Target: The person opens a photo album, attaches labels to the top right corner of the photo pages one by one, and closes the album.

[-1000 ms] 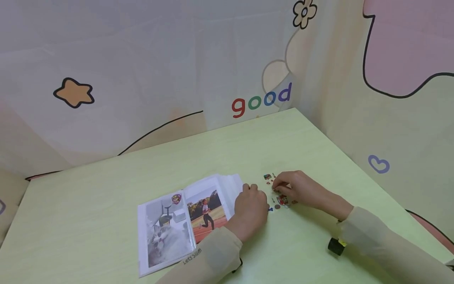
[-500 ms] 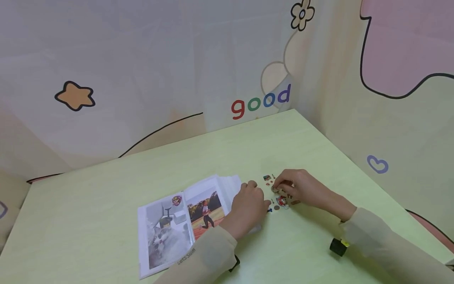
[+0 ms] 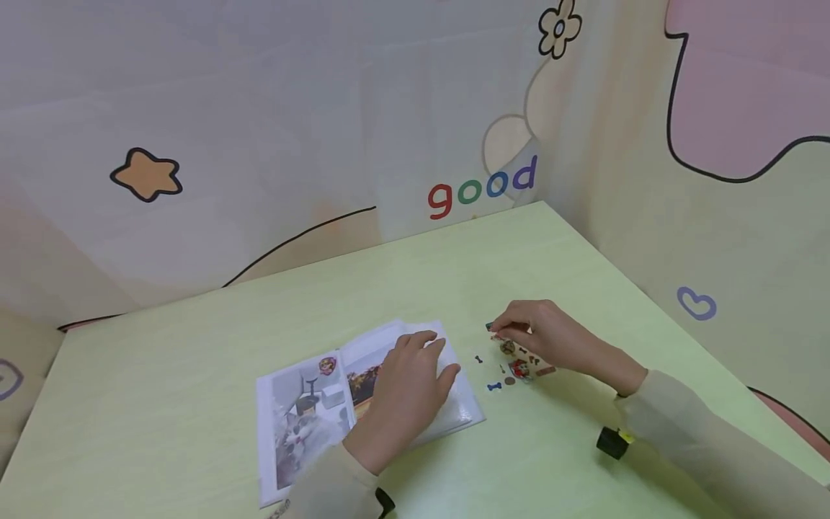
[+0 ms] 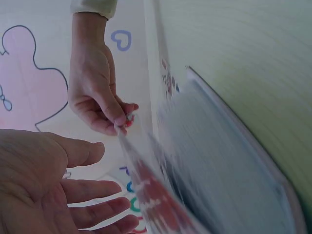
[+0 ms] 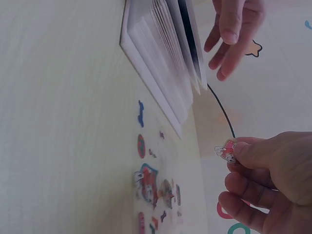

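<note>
A photo album (image 3: 267,432) lies spread open, with a grey cat photo (image 3: 295,440) on its left page. Above its right page hovers my left hand (image 3: 405,389), fingers spread and holding nothing; in the left wrist view its fingers are straight beside a raised page (image 4: 156,195). My right hand (image 3: 551,335) pinches a small red-and-white cartoon sticker (image 5: 225,151) between thumb and fingers. Below that hand, a see-through sticker sheet (image 3: 521,370) lies right of the album, with a cartoon pup and several small bone shapes. My right hand hides part of the sheet.
A pup-face badge sticker (image 3: 327,366) sits at the top of the left page. Black wrist cameras show under both sleeves, one at the right (image 3: 612,442). Printed cloth walls (image 3: 292,130) rise behind and to the right of the pale green table (image 3: 162,375).
My left hand has moved left from beside the sticker sheet to over the album's right page, its fingers spreading. My right hand has shifted slightly up and left, uncovering more of the sheet.
</note>
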Tool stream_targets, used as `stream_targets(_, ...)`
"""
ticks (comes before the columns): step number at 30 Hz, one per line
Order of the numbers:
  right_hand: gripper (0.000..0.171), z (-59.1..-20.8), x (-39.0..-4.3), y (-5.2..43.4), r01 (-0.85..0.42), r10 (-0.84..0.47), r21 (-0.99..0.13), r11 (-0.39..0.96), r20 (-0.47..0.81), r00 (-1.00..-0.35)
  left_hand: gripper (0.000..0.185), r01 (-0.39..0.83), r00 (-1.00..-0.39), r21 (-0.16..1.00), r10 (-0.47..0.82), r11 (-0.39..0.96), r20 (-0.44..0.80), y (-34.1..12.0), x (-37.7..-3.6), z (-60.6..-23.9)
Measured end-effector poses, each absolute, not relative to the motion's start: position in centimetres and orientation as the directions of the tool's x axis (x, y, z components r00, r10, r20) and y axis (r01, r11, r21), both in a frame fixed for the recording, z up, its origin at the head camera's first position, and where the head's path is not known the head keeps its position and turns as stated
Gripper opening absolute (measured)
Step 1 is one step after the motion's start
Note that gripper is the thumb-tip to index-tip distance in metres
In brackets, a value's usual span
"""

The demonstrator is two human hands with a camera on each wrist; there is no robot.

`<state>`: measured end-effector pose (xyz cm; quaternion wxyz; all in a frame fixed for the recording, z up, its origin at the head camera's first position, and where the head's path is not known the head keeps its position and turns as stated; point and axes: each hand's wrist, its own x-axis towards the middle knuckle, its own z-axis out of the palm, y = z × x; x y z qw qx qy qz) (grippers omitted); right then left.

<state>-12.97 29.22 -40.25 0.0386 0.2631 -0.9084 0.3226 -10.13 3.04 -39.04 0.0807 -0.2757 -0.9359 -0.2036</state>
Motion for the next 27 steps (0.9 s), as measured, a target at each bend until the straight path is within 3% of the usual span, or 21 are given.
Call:
stream_targets(10,0.013,-38.9,-13.9,27.8,-0.517,-0.498,-0.552,0.654,0.2,-0.844,0.037,0.497,-0.861,0.423,0.372,0.758,0.346,-2.0,-9.6,-39.2)
stream_targets(27,0.01,-37.1,-15.5,23.9,-0.612,-0.621,-0.511,0.603,0.18,-0.763,0.047,0.403,-0.913,0.463,0.314,0.789,0.26,-6.1,-9.0,-39.5)
